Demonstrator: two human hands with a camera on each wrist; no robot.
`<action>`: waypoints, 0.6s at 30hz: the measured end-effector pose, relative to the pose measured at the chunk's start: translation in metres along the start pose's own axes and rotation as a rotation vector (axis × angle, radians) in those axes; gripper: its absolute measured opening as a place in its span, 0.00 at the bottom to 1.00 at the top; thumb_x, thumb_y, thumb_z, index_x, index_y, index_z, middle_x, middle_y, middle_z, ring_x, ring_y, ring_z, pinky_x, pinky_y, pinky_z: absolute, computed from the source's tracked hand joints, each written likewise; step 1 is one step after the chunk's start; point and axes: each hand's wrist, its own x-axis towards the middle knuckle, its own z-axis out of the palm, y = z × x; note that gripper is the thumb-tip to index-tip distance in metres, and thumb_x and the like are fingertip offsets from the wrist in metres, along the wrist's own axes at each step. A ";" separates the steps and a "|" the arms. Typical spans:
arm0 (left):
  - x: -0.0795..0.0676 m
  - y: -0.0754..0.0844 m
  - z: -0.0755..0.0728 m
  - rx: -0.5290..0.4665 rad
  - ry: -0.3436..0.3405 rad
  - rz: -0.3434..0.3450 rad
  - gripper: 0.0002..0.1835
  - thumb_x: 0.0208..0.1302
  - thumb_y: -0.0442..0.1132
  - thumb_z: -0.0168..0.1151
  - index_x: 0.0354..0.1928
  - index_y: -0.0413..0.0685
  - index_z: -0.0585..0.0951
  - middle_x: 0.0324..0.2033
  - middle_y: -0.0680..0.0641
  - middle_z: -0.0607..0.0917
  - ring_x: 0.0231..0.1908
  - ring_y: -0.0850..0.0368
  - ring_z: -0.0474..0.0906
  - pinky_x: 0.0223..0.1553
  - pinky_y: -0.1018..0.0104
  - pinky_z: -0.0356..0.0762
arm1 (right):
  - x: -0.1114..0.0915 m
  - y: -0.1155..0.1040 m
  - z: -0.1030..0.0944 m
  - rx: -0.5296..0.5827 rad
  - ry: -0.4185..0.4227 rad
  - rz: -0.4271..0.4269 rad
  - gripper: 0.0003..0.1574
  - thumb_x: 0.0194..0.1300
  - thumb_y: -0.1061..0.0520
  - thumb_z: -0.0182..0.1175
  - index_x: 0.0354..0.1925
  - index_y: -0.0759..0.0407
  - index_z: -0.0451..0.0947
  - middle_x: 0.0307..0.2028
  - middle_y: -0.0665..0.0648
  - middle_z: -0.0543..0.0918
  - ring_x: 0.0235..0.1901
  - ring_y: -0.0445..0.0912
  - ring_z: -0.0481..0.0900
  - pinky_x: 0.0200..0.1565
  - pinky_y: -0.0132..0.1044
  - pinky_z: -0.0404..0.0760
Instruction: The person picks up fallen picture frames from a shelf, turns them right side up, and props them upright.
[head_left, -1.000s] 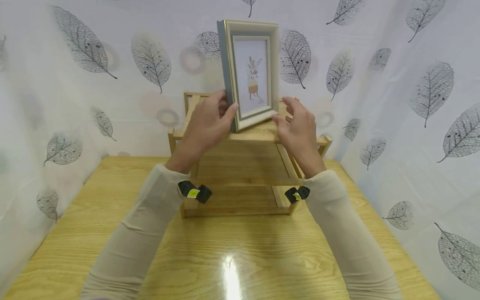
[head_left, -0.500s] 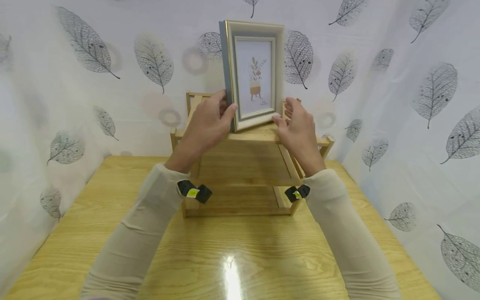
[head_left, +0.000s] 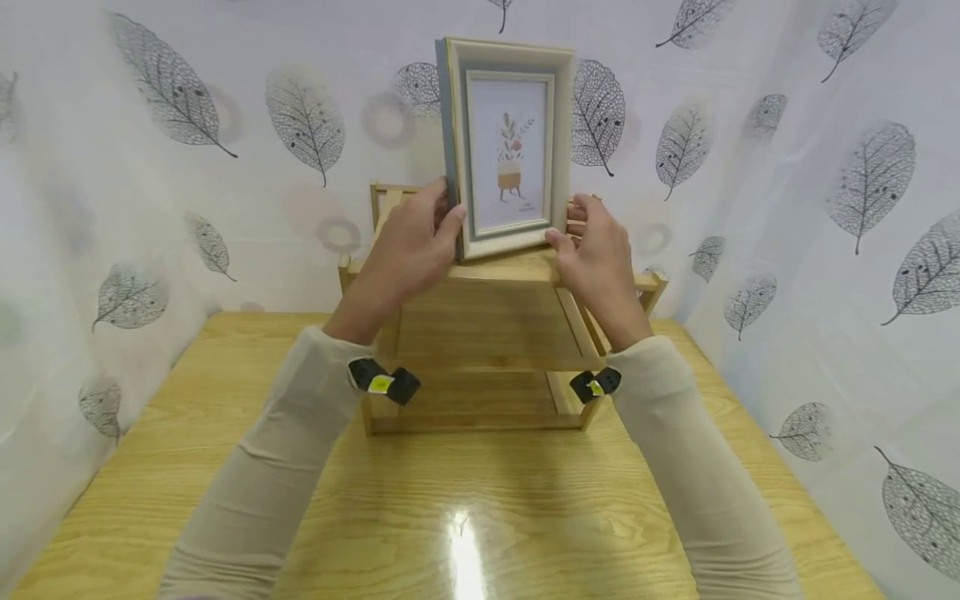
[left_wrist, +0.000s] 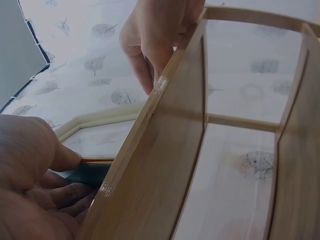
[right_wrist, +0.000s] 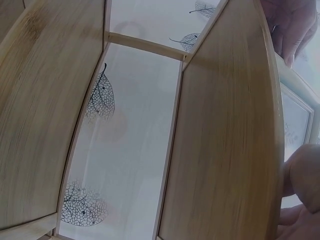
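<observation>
A picture frame (head_left: pixel 510 154) with cream borders and a blue-grey side stands upright on the top board of a wooden rack (head_left: pixel 495 269), turned slightly to one side. It shows a print of a potted plant. My left hand (head_left: pixel 408 242) holds its lower left edge, thumb at the front and fingers behind. At the lower right corner, my right hand (head_left: pixel 596 258) pinches the frame, thumb on the front border. The left wrist view shows the left hand (left_wrist: pixel 30 165) against the frame's blue-grey side (left_wrist: pixel 90 172). In the right wrist view, rack boards hide much of the frame (right_wrist: pixel 297 117).
The rack has lower shelves (head_left: pixel 487 321) beneath the top board and stands on a wooden table (head_left: pixel 465 483). A pale leaf-patterned sheet (head_left: pixel 285 208) hangs behind and at both sides. Raised rails (head_left: pixel 373 204) edge the rack's top.
The frame has turned to face more toward me, its right edge swinging right to the right hand. The left hand has shifted slightly left with it; the right hand stays nearly in place.
</observation>
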 end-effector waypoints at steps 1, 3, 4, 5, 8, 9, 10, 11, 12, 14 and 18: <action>0.000 0.000 0.000 0.001 0.000 0.003 0.11 0.81 0.41 0.46 0.47 0.39 0.72 0.31 0.43 0.77 0.27 0.52 0.69 0.28 0.62 0.70 | 0.000 0.000 0.000 -0.001 0.003 0.000 0.33 0.70 0.65 0.62 0.69 0.73 0.64 0.62 0.70 0.77 0.60 0.59 0.79 0.60 0.42 0.80; 0.000 0.000 0.000 0.006 0.002 0.007 0.11 0.81 0.40 0.46 0.46 0.39 0.72 0.31 0.44 0.76 0.27 0.53 0.69 0.27 0.63 0.70 | 0.000 -0.001 -0.001 -0.004 0.010 0.004 0.33 0.70 0.66 0.62 0.68 0.72 0.64 0.60 0.70 0.78 0.58 0.59 0.80 0.58 0.41 0.81; 0.000 -0.001 -0.001 0.012 0.003 0.009 0.11 0.81 0.40 0.46 0.46 0.39 0.72 0.30 0.44 0.75 0.26 0.52 0.69 0.27 0.63 0.70 | 0.000 -0.001 -0.001 -0.005 0.015 0.004 0.33 0.70 0.66 0.62 0.68 0.72 0.65 0.59 0.69 0.78 0.57 0.58 0.81 0.58 0.41 0.82; 0.000 -0.001 -0.001 0.016 0.003 0.012 0.11 0.81 0.40 0.45 0.46 0.39 0.72 0.31 0.44 0.75 0.26 0.52 0.69 0.27 0.63 0.70 | 0.000 -0.001 -0.001 -0.007 0.021 0.004 0.32 0.70 0.66 0.62 0.68 0.72 0.65 0.58 0.69 0.78 0.56 0.58 0.81 0.57 0.40 0.82; 0.000 -0.001 -0.002 0.040 0.008 0.013 0.11 0.81 0.41 0.44 0.45 0.39 0.72 0.31 0.44 0.74 0.27 0.52 0.69 0.27 0.62 0.70 | -0.001 -0.001 -0.001 -0.022 0.033 0.004 0.29 0.70 0.66 0.62 0.66 0.72 0.68 0.55 0.68 0.79 0.53 0.57 0.81 0.55 0.40 0.83; 0.000 -0.001 -0.002 0.051 0.010 0.014 0.11 0.81 0.41 0.44 0.45 0.40 0.72 0.30 0.44 0.74 0.27 0.51 0.69 0.27 0.62 0.69 | -0.001 -0.001 -0.001 -0.025 0.036 0.003 0.28 0.70 0.65 0.62 0.65 0.71 0.69 0.55 0.68 0.79 0.53 0.57 0.81 0.55 0.40 0.83; -0.001 -0.001 -0.002 0.057 0.010 0.013 0.11 0.82 0.41 0.44 0.44 0.40 0.71 0.30 0.44 0.73 0.26 0.51 0.68 0.27 0.61 0.69 | -0.001 -0.001 -0.001 -0.024 0.040 -0.001 0.27 0.70 0.65 0.62 0.64 0.71 0.70 0.54 0.68 0.79 0.52 0.57 0.81 0.54 0.41 0.84; -0.001 -0.001 -0.003 0.063 0.011 0.013 0.11 0.82 0.41 0.44 0.44 0.40 0.71 0.30 0.44 0.73 0.26 0.51 0.68 0.27 0.61 0.69 | -0.001 -0.001 -0.001 -0.024 0.041 -0.001 0.26 0.70 0.65 0.62 0.64 0.71 0.71 0.53 0.68 0.79 0.51 0.57 0.81 0.54 0.41 0.84; -0.001 0.000 -0.003 0.070 0.011 0.011 0.11 0.82 0.41 0.44 0.43 0.40 0.71 0.29 0.44 0.73 0.26 0.51 0.68 0.27 0.61 0.69 | -0.002 -0.001 -0.002 -0.023 0.042 -0.001 0.25 0.71 0.65 0.62 0.63 0.71 0.72 0.52 0.68 0.79 0.51 0.56 0.81 0.54 0.41 0.84; -0.001 0.000 -0.003 0.083 0.011 0.010 0.11 0.82 0.41 0.43 0.44 0.40 0.71 0.30 0.44 0.72 0.27 0.50 0.68 0.27 0.61 0.69 | -0.003 -0.002 -0.002 -0.019 0.045 0.000 0.23 0.71 0.65 0.62 0.62 0.71 0.73 0.52 0.68 0.79 0.51 0.56 0.81 0.54 0.41 0.84; 0.000 0.000 -0.005 0.102 0.008 0.009 0.12 0.82 0.41 0.43 0.47 0.40 0.72 0.30 0.43 0.72 0.28 0.49 0.69 0.28 0.60 0.70 | -0.004 -0.002 -0.003 -0.009 0.057 0.011 0.23 0.71 0.65 0.61 0.61 0.71 0.73 0.53 0.67 0.80 0.51 0.55 0.81 0.54 0.40 0.83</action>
